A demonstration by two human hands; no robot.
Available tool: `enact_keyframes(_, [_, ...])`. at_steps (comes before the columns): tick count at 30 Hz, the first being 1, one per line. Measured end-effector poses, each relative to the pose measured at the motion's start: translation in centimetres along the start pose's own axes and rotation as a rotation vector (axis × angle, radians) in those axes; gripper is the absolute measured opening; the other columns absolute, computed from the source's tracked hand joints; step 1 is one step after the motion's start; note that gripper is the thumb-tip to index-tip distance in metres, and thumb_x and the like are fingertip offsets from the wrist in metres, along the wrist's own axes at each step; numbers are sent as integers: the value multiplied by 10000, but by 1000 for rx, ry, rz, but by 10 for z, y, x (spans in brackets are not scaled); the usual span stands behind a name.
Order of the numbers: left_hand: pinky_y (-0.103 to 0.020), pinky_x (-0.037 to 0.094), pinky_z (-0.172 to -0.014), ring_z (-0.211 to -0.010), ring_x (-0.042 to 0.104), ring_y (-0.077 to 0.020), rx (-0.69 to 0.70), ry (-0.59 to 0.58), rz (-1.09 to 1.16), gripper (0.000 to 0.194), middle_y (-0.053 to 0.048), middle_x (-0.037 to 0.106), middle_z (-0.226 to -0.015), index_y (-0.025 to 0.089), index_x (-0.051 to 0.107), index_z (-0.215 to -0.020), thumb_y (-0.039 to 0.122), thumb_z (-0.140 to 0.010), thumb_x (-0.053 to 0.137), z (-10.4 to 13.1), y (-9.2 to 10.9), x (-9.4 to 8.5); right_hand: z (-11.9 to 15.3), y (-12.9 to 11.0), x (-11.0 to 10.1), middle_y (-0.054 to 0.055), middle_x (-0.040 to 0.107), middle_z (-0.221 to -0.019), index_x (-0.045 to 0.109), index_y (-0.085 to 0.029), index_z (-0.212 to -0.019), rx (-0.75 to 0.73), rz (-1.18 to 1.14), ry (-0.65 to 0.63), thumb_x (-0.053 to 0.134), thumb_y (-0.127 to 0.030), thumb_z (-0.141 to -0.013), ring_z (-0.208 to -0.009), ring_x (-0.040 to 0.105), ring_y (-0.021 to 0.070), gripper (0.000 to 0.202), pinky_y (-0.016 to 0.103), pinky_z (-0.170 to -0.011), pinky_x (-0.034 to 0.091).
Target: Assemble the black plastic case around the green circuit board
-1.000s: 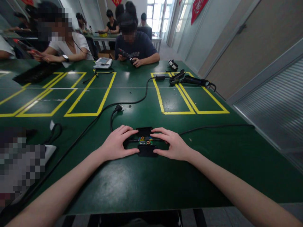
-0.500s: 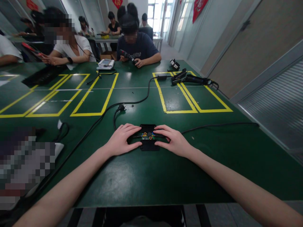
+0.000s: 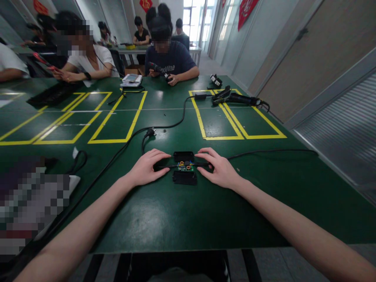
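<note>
Both hands have just let go of the small opened case: half a second ago the thumbs and forefingers rested on its two black halves, and now the fingertips stand a little way off its ends. The left hand [image 3: 147, 166] sits to the left with its thumb and forefinger spread, and the right hand [image 3: 219, 168] mirrors it on the other side, so the grip of each is released, with no case half between the fingers. The circuit board [image 3: 185, 166] lies on the green surface [image 3: 164, 219] midway between the hands, with the far case half [image 3: 183, 156] just beyond it and the near case half [image 3: 184, 178] just on the wearer's side. A black lead [image 3: 164, 167] reaches the board from the left, and a black cord [image 3: 273, 150] runs out past the right hand; whether the folded fingers touch either is too hidden to tell. The two halves and the board have kept much the same arrangement without the fingers on them, which suggests that they lie steady on their own, the board uncovered and free to be seen from above. A plug [image 3: 150, 132] lies beyond the left hand, and a long black cable [image 3: 117, 149] trails across toward the yellow tape [image 3: 108, 141] outlines.
</note>
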State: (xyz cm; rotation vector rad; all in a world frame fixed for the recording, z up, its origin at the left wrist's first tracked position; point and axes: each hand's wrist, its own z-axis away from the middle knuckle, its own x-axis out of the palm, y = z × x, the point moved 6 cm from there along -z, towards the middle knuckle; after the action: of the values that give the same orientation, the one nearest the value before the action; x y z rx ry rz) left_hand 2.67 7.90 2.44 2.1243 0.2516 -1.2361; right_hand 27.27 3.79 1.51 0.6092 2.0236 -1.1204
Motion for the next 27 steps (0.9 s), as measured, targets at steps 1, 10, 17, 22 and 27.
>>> enact_keyframes(1, [-410, 553, -936, -1059, 664, -248, -1, 9, 3, 256, -99, 725, -1118, 184, 686, -1182, 354, -997, 634, 0, -2, -1, 0, 1, -1, 105, 653, -1285, 645, -217, -1207, -8, -3, 4, 628, -271, -940, -695, 644, 148, 272, 329, -638, 588])
enact_keyframes(10, [-351, 548, -824, -907, 632, -216, -17, -25, -73, 265, -66, 671, -948, 189, 648, -1040, 341, -1089, 437, -2, -5, 2, -4, 19, -8, 53, 700, -895, 660, -213, -947, -7, 101, -31, 583, -326, -1024, -778, 665, 201, 157, 311, -679, 526])
enact_keyframes(17, [-355, 541, -841, -881, 609, -219, -23, -29, -108, 355, -69, 634, -925, 188, 616, -1050, 363, -1118, 315, -3, -1, 3, -3, 20, -9, 59, 730, -859, 697, -217, -941, -1, 103, -31, 481, -414, -1081, -767, 694, 214, 324, 312, -691, 508])
enact_keyframes(22, [-347, 537, -823, -846, 602, -213, -25, -23, -102, 371, -62, 613, -898, 188, 598, -1017, 348, -1119, 279, -2, 3, 4, -2, 20, -8, 30, 696, -728, 663, -214, -848, -11, 99, -67, 439, -419, -1091, -627, 642, 184, 389, 283, -611, 434])
enact_keyframes(27, [-329, 523, -782, -807, 597, -207, -7, -5, -85, 373, -53, 597, -856, 193, 582, -983, 343, -1117, 268, -1, 8, 1, 0, 19, -7, 12, 646, -651, 601, -214, -777, -59, 55, -132, 384, -429, -1100, -546, 582, 156, 444, 263, -574, 384])
